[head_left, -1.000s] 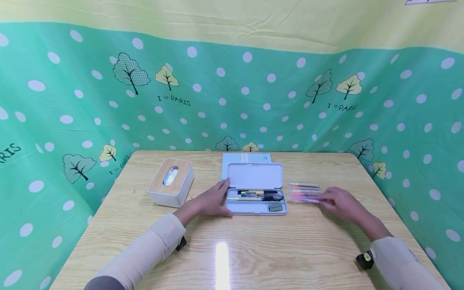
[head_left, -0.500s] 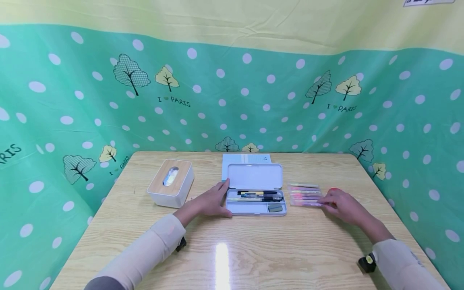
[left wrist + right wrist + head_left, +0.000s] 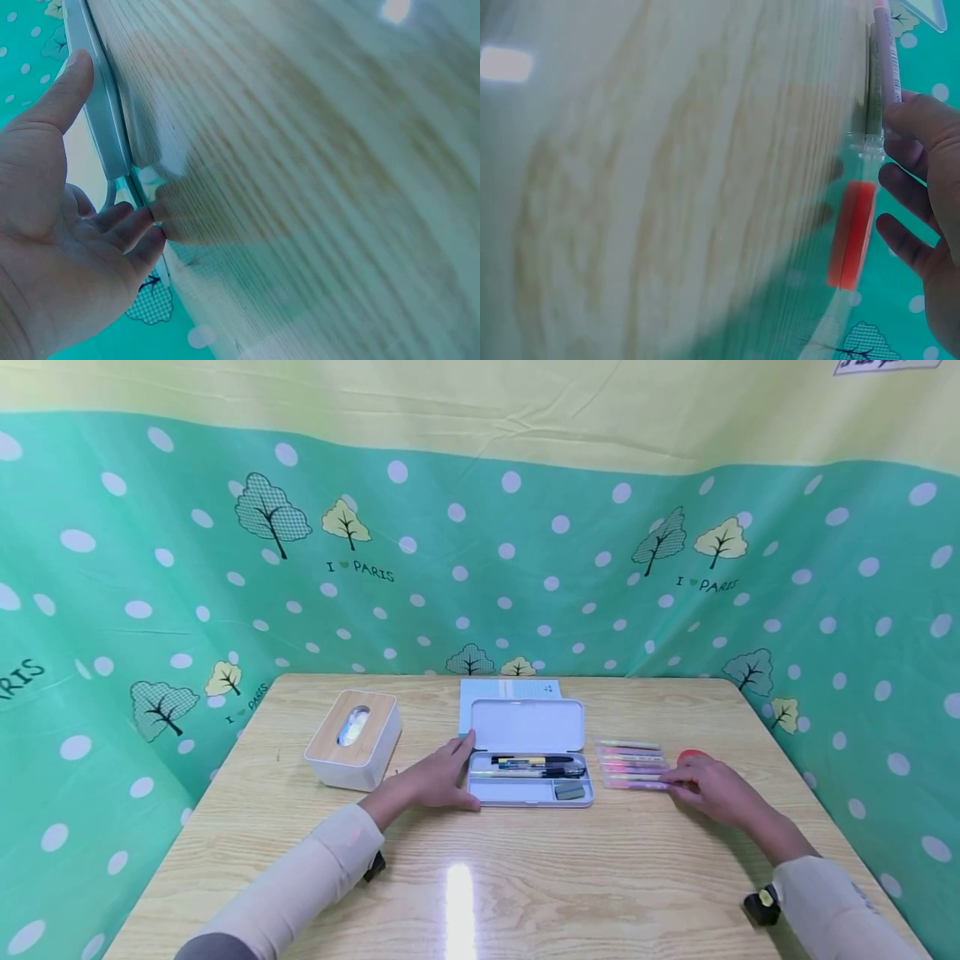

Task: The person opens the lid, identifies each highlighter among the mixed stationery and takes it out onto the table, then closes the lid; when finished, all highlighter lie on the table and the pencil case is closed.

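Observation:
A pale pencil case (image 3: pixel 528 725) lies with its lid up, several pens (image 3: pixel 525 772) and a grey-green eraser (image 3: pixel 569 790) inside. At its left side my left hand (image 3: pixel 433 777) rests, thumb (image 3: pixel 69 94) by the front corner and fingers spread toward the lid. Right of the case, several pastel pens (image 3: pixel 630 757) lie side by side in a clear sleeve. My right hand (image 3: pixel 711 787) pinches the end of the nearest one, a lilac pen (image 3: pixel 887 56), between thumb and fingers. Below that hand's other fingers stands a red ring-shaped thing (image 3: pixel 853 236), partly hidden in the head view.
A white tissue box (image 3: pixel 354 735) with a wooden top stands to the left, behind my left forearm. Under the raised lid lies a light blue booklet (image 3: pixel 510 687). A green dotted curtain (image 3: pixel 480 568) closes off the back and sides of the wooden table (image 3: pixel 525 877).
My right hand has come slightly nearer with the pen, and the row of pens now shows wider. The red thing has come into view behind that hand. My left hand stays put.

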`<state>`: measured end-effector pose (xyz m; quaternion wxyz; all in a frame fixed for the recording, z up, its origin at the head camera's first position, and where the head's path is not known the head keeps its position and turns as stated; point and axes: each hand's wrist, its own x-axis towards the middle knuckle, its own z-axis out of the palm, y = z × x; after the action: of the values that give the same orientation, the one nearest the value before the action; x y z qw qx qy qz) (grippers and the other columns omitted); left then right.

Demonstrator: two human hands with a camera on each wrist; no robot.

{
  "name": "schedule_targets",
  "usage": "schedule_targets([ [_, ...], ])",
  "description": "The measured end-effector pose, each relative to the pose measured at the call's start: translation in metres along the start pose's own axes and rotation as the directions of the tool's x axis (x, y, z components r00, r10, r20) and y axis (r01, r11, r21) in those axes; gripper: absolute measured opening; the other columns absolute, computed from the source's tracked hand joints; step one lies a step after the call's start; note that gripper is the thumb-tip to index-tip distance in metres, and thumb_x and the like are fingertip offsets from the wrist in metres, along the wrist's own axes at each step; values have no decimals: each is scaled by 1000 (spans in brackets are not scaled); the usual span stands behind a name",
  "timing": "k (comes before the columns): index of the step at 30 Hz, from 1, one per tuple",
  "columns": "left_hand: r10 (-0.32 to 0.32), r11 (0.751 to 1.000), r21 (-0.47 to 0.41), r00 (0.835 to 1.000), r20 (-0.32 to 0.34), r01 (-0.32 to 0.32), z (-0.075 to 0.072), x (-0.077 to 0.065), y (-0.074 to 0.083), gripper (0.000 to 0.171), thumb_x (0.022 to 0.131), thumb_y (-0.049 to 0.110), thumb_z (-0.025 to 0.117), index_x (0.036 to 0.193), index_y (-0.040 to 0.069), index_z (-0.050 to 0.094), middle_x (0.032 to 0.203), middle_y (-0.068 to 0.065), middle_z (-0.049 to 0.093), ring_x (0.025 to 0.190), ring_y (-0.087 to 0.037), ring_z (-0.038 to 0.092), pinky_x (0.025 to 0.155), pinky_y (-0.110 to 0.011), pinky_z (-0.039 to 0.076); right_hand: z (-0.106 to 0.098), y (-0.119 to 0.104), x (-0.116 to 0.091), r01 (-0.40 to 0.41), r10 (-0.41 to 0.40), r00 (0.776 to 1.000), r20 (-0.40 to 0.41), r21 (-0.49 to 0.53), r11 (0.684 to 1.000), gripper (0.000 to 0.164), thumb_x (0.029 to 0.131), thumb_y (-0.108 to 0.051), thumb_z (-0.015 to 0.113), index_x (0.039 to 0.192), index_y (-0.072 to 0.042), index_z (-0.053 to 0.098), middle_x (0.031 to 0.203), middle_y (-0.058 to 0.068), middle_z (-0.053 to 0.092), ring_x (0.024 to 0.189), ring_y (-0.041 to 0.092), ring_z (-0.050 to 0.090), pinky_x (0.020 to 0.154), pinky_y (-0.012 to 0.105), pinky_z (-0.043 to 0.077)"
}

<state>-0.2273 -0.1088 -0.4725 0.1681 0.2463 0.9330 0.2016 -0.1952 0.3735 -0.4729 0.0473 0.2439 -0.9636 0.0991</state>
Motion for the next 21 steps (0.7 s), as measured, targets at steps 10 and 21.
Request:
schedule_targets([
  [10, 1, 1000, -7, 1000, 2, -1, 0, 0, -1, 126, 81, 59, 79, 165, 9, -1, 170, -20, 13, 157, -35, 22, 126, -47, 29, 0, 0, 1, -91, 91, 995, 32, -2, 996, 18, 86, -17, 81, 104, -17, 80, 97, 1, 74, 91, 22, 66, 85, 50, 58],
  [21, 7, 1000, 5, 1000, 4, -7, 0, 0, -1, 126, 81, 59, 79, 165, 8, 0, 170, -21, 14, 156, -36, 22, 126, -47, 29, -4, -2, 6, -127, 126, 992, 26, 6, 992, 18, 88, -16, 78, 106, -16, 79, 92, -3, 69, 81, 11, 56, 76, 38, 56],
])
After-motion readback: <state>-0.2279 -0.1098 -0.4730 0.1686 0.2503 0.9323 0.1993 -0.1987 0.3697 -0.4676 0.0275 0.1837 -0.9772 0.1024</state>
